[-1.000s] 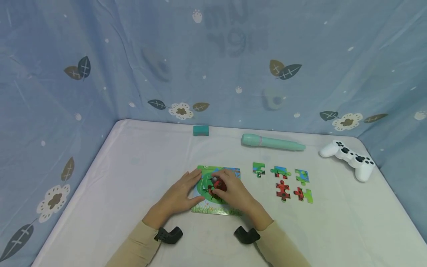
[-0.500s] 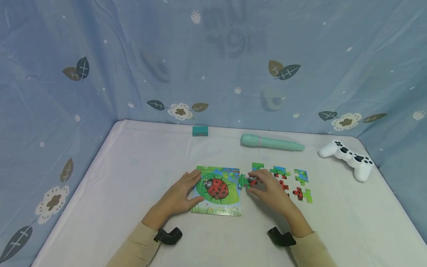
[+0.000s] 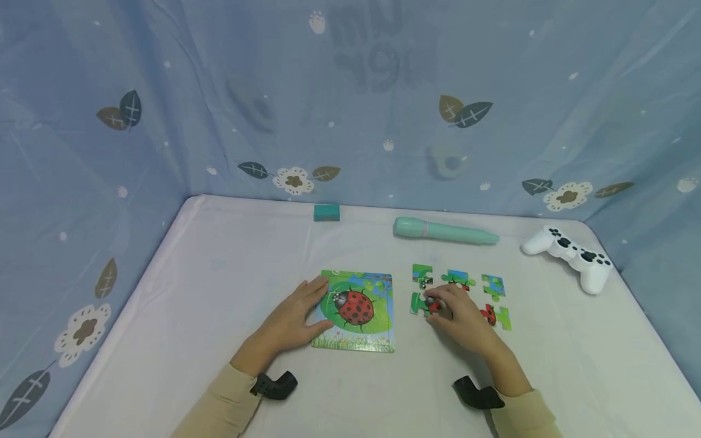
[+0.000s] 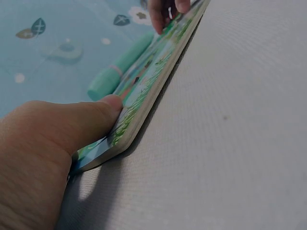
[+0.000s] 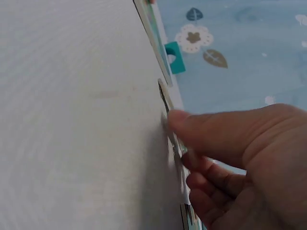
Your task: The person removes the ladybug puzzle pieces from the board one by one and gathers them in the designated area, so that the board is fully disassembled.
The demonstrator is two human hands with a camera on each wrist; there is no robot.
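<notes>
In the head view, a puzzle tray [image 3: 353,344] with a printed ladybug lies flat on the white table. My left hand [image 3: 290,316] rests on its left side, fingers extended along the edge; the left wrist view shows the thumb [image 4: 103,112] lying on the near corner. To the tray's right, my right hand [image 3: 465,319] pinches a green, red and black puzzle piece [image 3: 418,304] between thumb and fingertips, low over the table. Seen from the right wrist, this piece [image 5: 163,93] stands nearly edge-on. The hand covers part of it and a red piece behind.
Loose puzzle pieces lie around the right hand: a green one [image 3: 422,273], a blue-green one [image 3: 460,277], a blue one [image 3: 494,286] and a red-green one [image 3: 502,317]. Farther back are a teal block [image 3: 327,213], a mint pen-shaped object [image 3: 446,231] and a white game controller [image 3: 569,255].
My right hand has carried the puzzle piece from over the tray rightward to the other loose pieces, uncovering the ladybug print. The left hand has stayed on the tray.
</notes>
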